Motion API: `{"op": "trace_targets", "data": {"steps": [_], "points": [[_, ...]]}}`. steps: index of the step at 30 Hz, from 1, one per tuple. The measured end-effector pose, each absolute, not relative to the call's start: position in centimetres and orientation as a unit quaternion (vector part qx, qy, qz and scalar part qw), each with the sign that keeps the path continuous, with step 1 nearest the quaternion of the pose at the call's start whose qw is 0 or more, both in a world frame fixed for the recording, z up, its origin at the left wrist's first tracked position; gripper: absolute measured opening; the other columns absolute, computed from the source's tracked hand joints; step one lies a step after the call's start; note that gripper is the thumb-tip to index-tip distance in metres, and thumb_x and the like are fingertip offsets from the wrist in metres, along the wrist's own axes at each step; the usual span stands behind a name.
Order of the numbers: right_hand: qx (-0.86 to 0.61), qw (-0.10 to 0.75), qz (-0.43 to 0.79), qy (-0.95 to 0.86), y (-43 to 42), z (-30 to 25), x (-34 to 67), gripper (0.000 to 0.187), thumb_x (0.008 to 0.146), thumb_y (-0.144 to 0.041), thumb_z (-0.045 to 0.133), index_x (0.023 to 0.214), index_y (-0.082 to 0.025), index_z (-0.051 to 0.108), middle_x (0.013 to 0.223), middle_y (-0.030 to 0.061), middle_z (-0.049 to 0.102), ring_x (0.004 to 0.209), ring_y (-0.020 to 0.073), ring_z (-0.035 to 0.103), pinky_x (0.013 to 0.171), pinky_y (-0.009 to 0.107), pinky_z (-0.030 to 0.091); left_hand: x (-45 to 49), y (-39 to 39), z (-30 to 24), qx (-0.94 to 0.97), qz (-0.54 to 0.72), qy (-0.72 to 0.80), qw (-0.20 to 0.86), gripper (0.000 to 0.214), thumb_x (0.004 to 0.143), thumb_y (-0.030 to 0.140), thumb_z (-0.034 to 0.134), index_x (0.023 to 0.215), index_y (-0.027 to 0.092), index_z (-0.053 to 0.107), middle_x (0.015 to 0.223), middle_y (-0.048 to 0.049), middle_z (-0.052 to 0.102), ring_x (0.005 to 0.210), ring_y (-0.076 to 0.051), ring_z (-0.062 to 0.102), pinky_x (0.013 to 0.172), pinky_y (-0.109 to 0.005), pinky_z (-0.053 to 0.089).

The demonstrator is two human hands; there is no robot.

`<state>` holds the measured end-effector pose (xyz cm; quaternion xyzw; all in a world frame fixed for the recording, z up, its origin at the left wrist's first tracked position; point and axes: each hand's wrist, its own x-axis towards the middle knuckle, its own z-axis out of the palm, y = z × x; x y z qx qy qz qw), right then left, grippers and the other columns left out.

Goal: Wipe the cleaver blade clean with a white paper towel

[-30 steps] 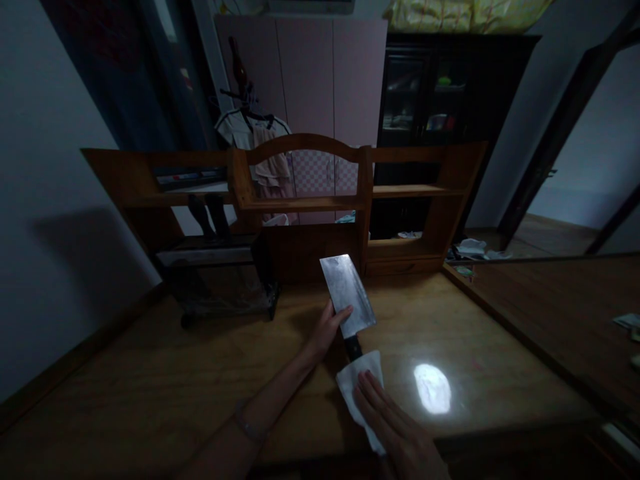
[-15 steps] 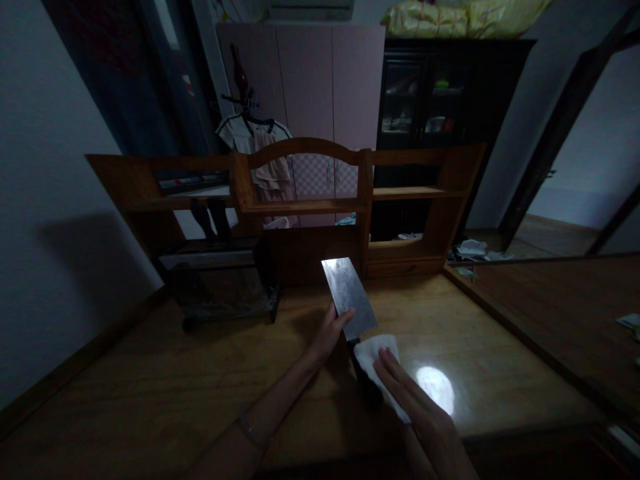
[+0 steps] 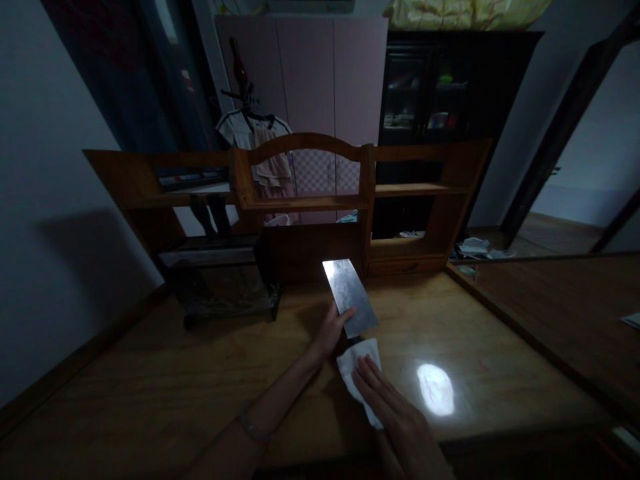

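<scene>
A cleaver [image 3: 351, 297] with a broad grey blade is held tilted above the wooden desk, its blade pointing away from me. My left hand [image 3: 331, 331] grips the blade near its lower left edge, thumb across the flat face. Over the cleaver's dark handle lies a white cloth [image 3: 361, 377], covering most of it. My right hand [image 3: 385, 397] presses the cloth against the handle, fingers together and fairly straight. Only a short dark piece of the handle shows between blade and cloth.
A knife block [image 3: 220, 283] with dark-handled knives stands at the left on the desk [image 3: 475, 347]. Behind it rises a wooden shelf unit [image 3: 305, 205]. A raised wooden edge [image 3: 500, 317] borders the desk's right side. Light reflects off the surface right of my hand.
My right hand and the white cloth have moved left, onto the cleaver's handle, which is now mostly covered. My left hand and the blade stay nearly in place.
</scene>
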<state>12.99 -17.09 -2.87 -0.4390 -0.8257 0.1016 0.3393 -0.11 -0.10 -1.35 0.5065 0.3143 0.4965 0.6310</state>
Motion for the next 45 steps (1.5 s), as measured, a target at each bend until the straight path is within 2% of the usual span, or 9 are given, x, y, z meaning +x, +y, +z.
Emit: {"op": "trace_targets", "data": {"steps": [10, 16, 19, 21, 25, 27, 31, 36, 45], "points": [[-0.413, 0.281, 0.064, -0.864, -18.5, -4.3, 14.8, 0.070, 0.082, -0.010, 0.041, 0.150, -0.017, 0.025, 0.150, 0.0081, 0.024, 0.137, 0.0267, 0.024, 0.106, 0.041, 0.038, -0.3, -0.2, -1.2, 0.514, 0.492, 0.325, 0.623, 0.048, 0.078, 0.039, 0.065, 0.122, 0.021, 0.054, 0.110, -0.0062, 0.065, 0.101, -0.023, 0.059, 0.091, -0.033, 0.045], [-0.409, 0.285, 0.024, -0.866, -19.4, -5.0, 15.9, 0.071, 0.084, -0.010, 0.047, 0.150, -0.023, 0.023, 0.147, 0.0067, 0.033, 0.131, 0.0246, 0.036, 0.102, 0.034, 0.043, -0.1, -0.1, -1.2, 0.516, 0.505, 0.323, 0.612, 0.047, 0.078, 0.038, 0.065, 0.120, 0.019, 0.056, 0.113, -0.0071, 0.064, 0.104, -0.025, 0.058, 0.092, -0.035, 0.044], [-0.397, 0.332, -0.008, -0.856, -19.6, -4.6, 16.5, 0.074, 0.082, -0.010, 0.047, 0.150, -0.024, 0.022, 0.145, 0.0061, 0.036, 0.126, 0.0237, 0.044, 0.098, 0.031, 0.048, -0.2, -0.1, -1.1, 0.525, 0.492, 0.323, 0.615, 0.047, 0.079, 0.038, 0.064, 0.121, 0.019, 0.055, 0.109, -0.0071, 0.065, 0.106, -0.026, 0.057, 0.093, -0.036, 0.044], [-0.411, 0.363, -0.018, -0.836, -19.2, -3.5, 16.2, 0.075, 0.080, -0.009, 0.043, 0.151, -0.022, 0.022, 0.148, 0.0066, 0.033, 0.128, 0.0252, 0.042, 0.100, 0.035, 0.047, -0.2, -0.1, -1.1, 0.525, 0.489, 0.323, 0.617, 0.048, 0.079, 0.038, 0.064, 0.123, 0.020, 0.054, 0.107, -0.0071, 0.066, 0.108, -0.026, 0.057, 0.093, -0.036, 0.043], [-0.469, 0.355, 0.033, -0.808, -17.2, -0.6, 13.6, 0.075, 0.077, -0.003, 0.033, 0.150, -0.016, 0.023, 0.153, 0.0078, 0.019, 0.138, 0.0272, 0.023, 0.108, 0.047, 0.035, -0.1, -0.4, -1.0, 0.511, 0.500, 0.314, 0.625, 0.051, 0.078, 0.037, 0.065, 0.125, 0.020, 0.052, 0.115, -0.0078, 0.064, 0.108, -0.026, 0.057, 0.092, -0.035, 0.043], [-0.474, 0.354, 0.058, -0.804, -16.0, 0.2, 12.2, 0.076, 0.075, 0.000, 0.032, 0.149, -0.015, 0.026, 0.153, 0.0066, 0.019, 0.139, 0.0250, 0.019, 0.110, 0.047, 0.033, 0.0, -0.5, -1.0, 0.497, 0.498, 0.305, 0.642, 0.053, 0.078, 0.038, 0.065, 0.126, 0.019, 0.051, 0.116, -0.0085, 0.063, 0.105, -0.025, 0.059, 0.090, -0.034, 0.044], [-0.486, 0.343, 0.077, -0.800, -14.8, -0.5, 11.1, 0.078, 0.071, 0.002, 0.032, 0.147, -0.014, 0.031, 0.151, 0.0062, 0.025, 0.140, 0.0223, 0.019, 0.111, 0.047, 0.033, 0.1, -0.4, -1.3, 0.489, 0.501, 0.309, 0.644, 0.053, 0.078, 0.038, 0.066, 0.126, 0.019, 0.052, 0.112, -0.0081, 0.065, 0.101, -0.024, 0.060, 0.089, -0.033, 0.045], [-0.452, 0.331, 0.057, -0.827, -16.1, -2.6, 12.6, 0.074, 0.072, -0.001, 0.033, 0.146, -0.009, 0.033, 0.151, 0.0117, 0.022, 0.139, 0.0268, 0.020, 0.107, 0.049, 0.036, 0.1, -0.3, -1.3, 0.511, 0.511, 0.309, 0.619, 0.052, 0.079, 0.036, 0.065, 0.127, 0.019, 0.052, 0.110, -0.0079, 0.065, 0.097, -0.023, 0.060, 0.091, -0.034, 0.043], [-0.405, 0.301, 0.027, -0.863, -18.1, -4.2, 14.9, 0.066, 0.083, -0.008, 0.038, 0.148, -0.014, 0.031, 0.148, 0.0109, 0.029, 0.135, 0.0274, 0.028, 0.104, 0.040, 0.040, -0.1, -0.3, -1.2, 0.508, 0.501, 0.321, 0.623, 0.045, 0.079, 0.036, 0.065, 0.120, 0.021, 0.055, 0.094, -0.0048, 0.067, 0.088, -0.021, 0.061, 0.086, -0.033, 0.046]]}}
